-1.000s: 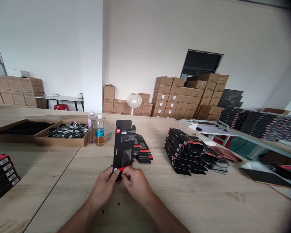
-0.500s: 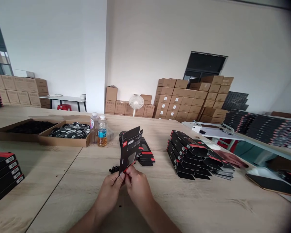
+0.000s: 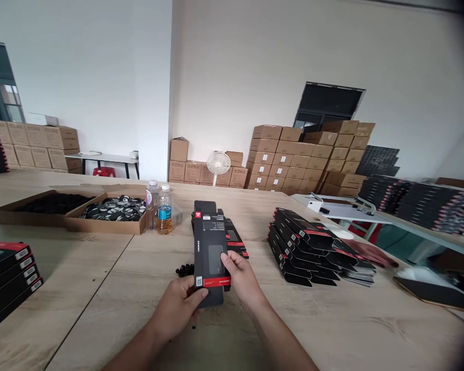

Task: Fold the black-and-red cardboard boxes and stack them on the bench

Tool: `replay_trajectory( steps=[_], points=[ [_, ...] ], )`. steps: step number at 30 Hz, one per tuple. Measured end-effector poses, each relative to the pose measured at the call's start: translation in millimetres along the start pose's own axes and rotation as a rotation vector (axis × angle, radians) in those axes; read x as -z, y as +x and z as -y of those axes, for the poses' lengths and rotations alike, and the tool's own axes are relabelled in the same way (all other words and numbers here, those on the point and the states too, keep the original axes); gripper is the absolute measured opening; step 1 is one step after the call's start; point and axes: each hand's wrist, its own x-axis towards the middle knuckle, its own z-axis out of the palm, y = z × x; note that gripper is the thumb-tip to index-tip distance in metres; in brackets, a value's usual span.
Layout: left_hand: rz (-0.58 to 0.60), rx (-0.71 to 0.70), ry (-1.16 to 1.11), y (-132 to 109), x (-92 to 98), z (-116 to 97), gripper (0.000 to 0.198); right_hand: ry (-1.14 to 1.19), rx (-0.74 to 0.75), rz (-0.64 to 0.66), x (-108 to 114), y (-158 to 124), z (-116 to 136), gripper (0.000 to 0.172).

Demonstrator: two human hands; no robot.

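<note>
A black packaging box (image 3: 211,239) with a red band and a small window is held up in front of me, its end flaps sticking out at top and bottom. My left hand (image 3: 180,301) grips its lower left corner, thumb on the face. On the lower right edge my right hand (image 3: 242,273) pinches it, thumb near the window. Behind the box lies a pile of similar black boxes (image 3: 237,239), partly covered by it. Small black pieces (image 3: 185,269) sit on the table just left of the box.
Stacked flat black boxes (image 3: 294,247) stand to the right, finished-looking black boxes (image 3: 13,278) to the left. Two cardboard trays (image 3: 110,226) hold black items, beside bottles (image 3: 164,211). Brown cartons (image 3: 274,159) and a white fan (image 3: 218,163) are at the wall.
The box has turned from nearly edge-on to face me and looks wider. My right hand has moved right and up along its edge; my left hand stays at the bottom corner.
</note>
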Motion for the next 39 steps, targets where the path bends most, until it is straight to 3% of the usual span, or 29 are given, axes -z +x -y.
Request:
replay_trajectory(
  steps=[3, 5, 9, 11, 12, 16, 17, 20, 24, 29, 33, 35, 37, 39],
  points=[
    [-0.159, -0.105, 0.130, 2, 8.7, -3, 0.042, 0.226, -0.136, 0.013, -5, -4, -1, 0.044],
    [-0.208, -0.122, -0.026, 3, 14.5, -7, 0.042, 0.314, -0.228, 0.076, -14, -11, -2, 0.042],
    [0.042, 0.121, -0.664, 0, 22.1, -18, 0.051, 0.165, -0.321, 0.348, -33, -27, -6, 0.040],
    [0.139, 0.214, -0.859, -3, 24.8, -22, 0.055, -0.059, -0.272, 0.393, -38, -31, -5, 0.037],
    [0.147, 0.236, -0.903, -4, 26.0, -23, 0.054, -0.172, -0.213, 0.355, -38, -32, -3, 0.034],
    [0.124, 0.399, -0.832, -7, 26.7, -21, 0.054, -0.338, 0.093, 0.044, -35, -32, 15, 0.014],
    [0.153, 0.445, -0.789, -9, 25.4, -20, 0.055, -0.313, 0.126, 0.019, -34, -33, 21, 0.022],
    [0.225, 0.465, -0.710, -14, 19.7, -17, 0.053, -0.196, 0.120, 0.086, -30, -33, 34, 0.047],
    [0.284, 0.341, -0.693, -17, 16.7, -18, 0.050, 0.007, -0.011, 0.205, -17, -25, 42, 0.027],
    [0.389, 0.343, -0.872, -8, 22.8, -12, 0.061, 0.304, -0.116, 0.117, -2, -17, 39, 0.041],
    [0.600, 0.308, -0.993, -6, 18.5, 3, 0.069, 0.367, -0.272, 0.382, -13, -29, 24, 0.050],
    [0.634, 0.325, -0.953, -9, 13.2, 5, 0.073, 0.405, -0.325, 0.402, -23, -34, 16, 0.051],
    [0.539, 0.333, -0.825, -12, 9.0, 1, 0.078, 0.426, -0.324, 0.332, -30, -34, 12, 0.047],
    [0.334, 0.246, -0.571, -13, 7.7, -8, 0.073, 0.428, -0.248, 0.267, -32, -30, 12, 0.040]
  ],
)
